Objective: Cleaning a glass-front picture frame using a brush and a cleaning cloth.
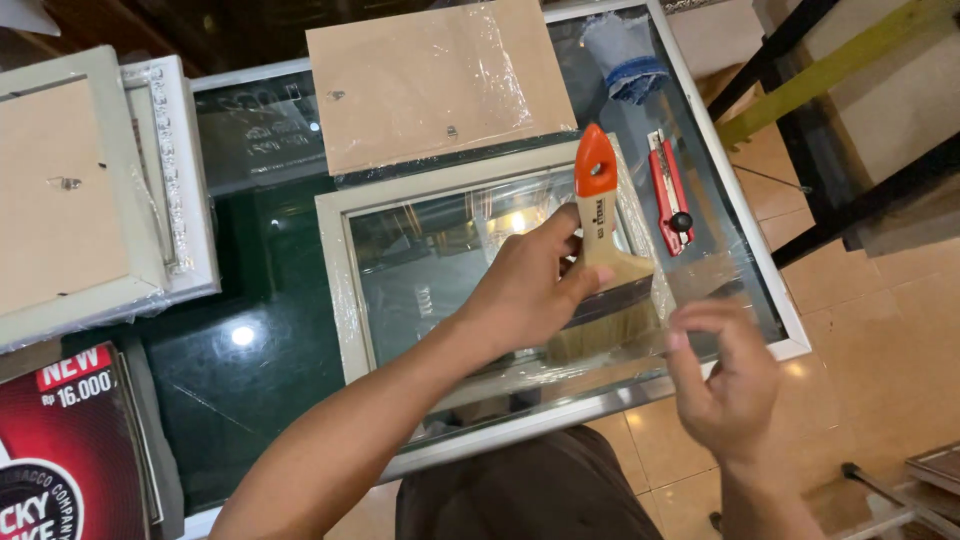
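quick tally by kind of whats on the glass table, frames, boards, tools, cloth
Pale wooden picture frames wrapped in clear film: 3
Tan backing board in clear film: 1
Wide paintbrush with orange-tipped wooden handle, in the left hand: 1
Red utility knife: 1
Blue denim cloth: 1
Total: 7

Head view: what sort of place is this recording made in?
Probably a small picture-framing shop or workshop. A glazed frame lies on a glass-topped counter, more wrapped frames are stacked at its far corner, and a backing board and red cutter lie nearby. The left hand holds a brush.
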